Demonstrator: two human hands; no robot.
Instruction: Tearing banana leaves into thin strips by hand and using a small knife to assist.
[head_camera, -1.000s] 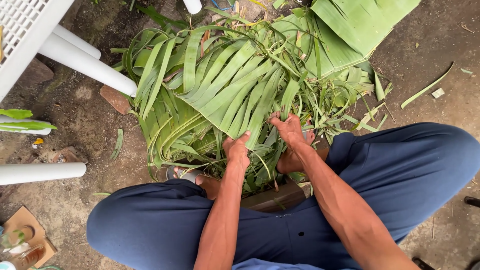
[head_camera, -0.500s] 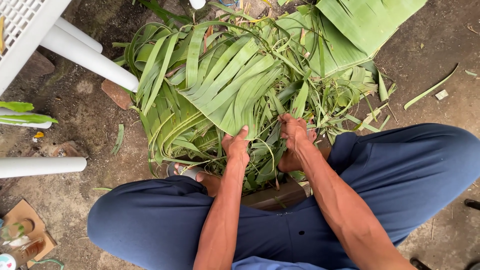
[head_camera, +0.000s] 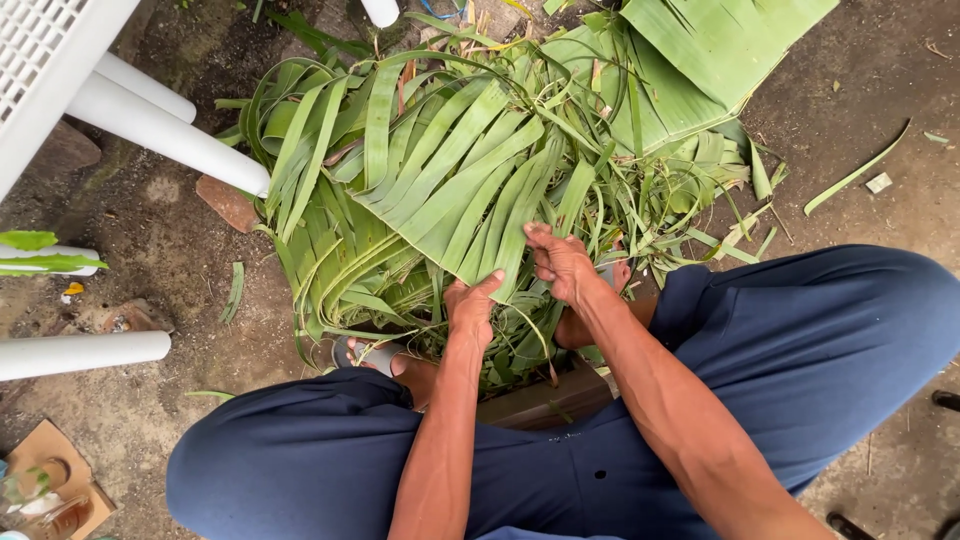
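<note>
– Where do the hands sit?
– Both rest on the heap of torn banana leaves (head_camera: 440, 190), which lies on the dirt ground (head_camera: 180, 250) just in front of the knees. The left hand (head_camera: 470, 305) presses flat, fingers narrow together; the right hand (head_camera: 562, 262) curls its fingers over a strip.
– Which way do the strips run?
– Their long axes run from the hands up and away toward the far edge, fanning left toward the white plastic legs (head_camera: 160, 130)
</note>
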